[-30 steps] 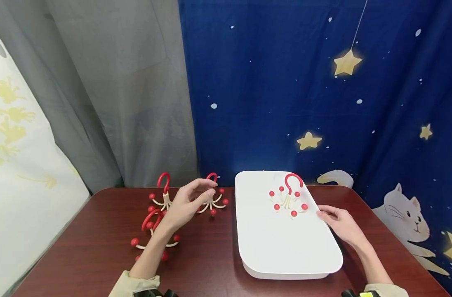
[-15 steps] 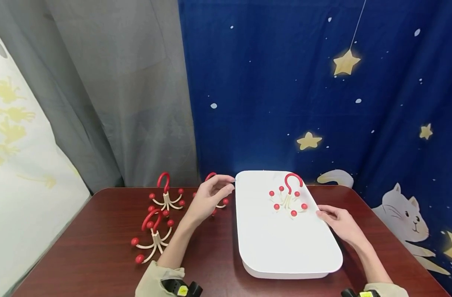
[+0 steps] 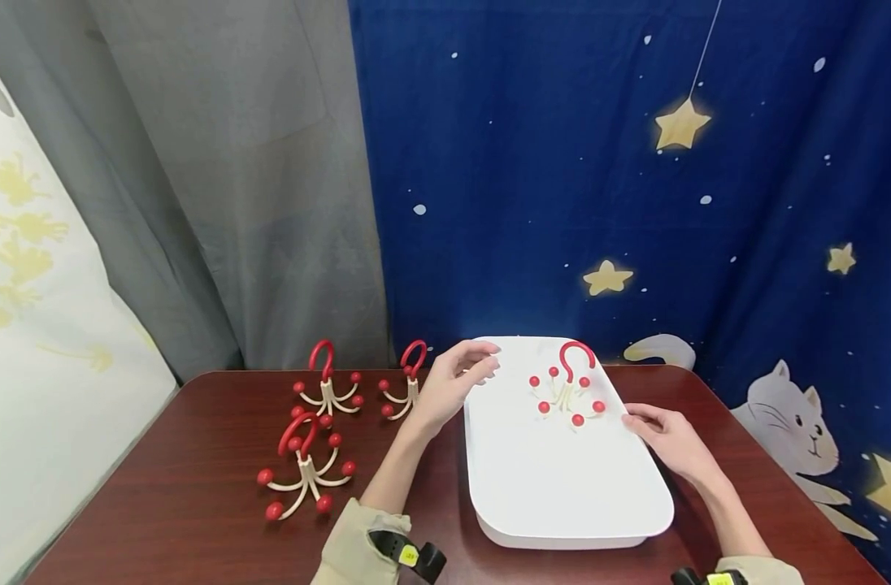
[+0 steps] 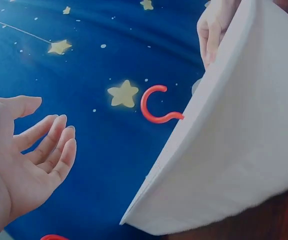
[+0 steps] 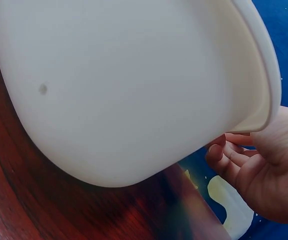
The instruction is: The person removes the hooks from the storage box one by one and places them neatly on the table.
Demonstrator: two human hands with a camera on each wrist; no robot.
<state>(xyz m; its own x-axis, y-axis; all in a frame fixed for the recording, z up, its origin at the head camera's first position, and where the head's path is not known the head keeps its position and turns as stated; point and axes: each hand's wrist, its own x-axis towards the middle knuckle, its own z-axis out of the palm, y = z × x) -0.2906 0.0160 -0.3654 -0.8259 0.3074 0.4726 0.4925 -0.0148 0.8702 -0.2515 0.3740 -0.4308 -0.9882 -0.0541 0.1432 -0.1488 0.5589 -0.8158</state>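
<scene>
A multi-arm hanger (image 3: 566, 396) with a red hook, cream arms and red ball tips stands on the flat top of a white box (image 3: 562, 487). My left hand (image 3: 453, 382) hovers by the box's far left corner, holding nothing, its fingers relaxed and slightly bent; its palm (image 4: 19, 175) shows in the left wrist view. At the opposite edge, my right hand (image 3: 665, 439) touches the rim with its fingertips. In the right wrist view, the rim partly hides the fingers (image 5: 229, 160). The hanger's red hook (image 4: 156, 117) sticks up beyond the rim in the left wrist view.
Three similar hangers stand on the dark red wooden table (image 3: 197, 487): a near one (image 3: 308, 475), one behind it (image 3: 328, 396), and one (image 3: 410, 394) partly covered by my left hand. A blue star-patterned curtain (image 3: 526, 203) and a grey one (image 3: 270, 203) hang behind the table.
My left hand has moved right, from over the hangers on the table to the left edge of the white box, uncovering the near hanger. My right hand has stayed in place.
</scene>
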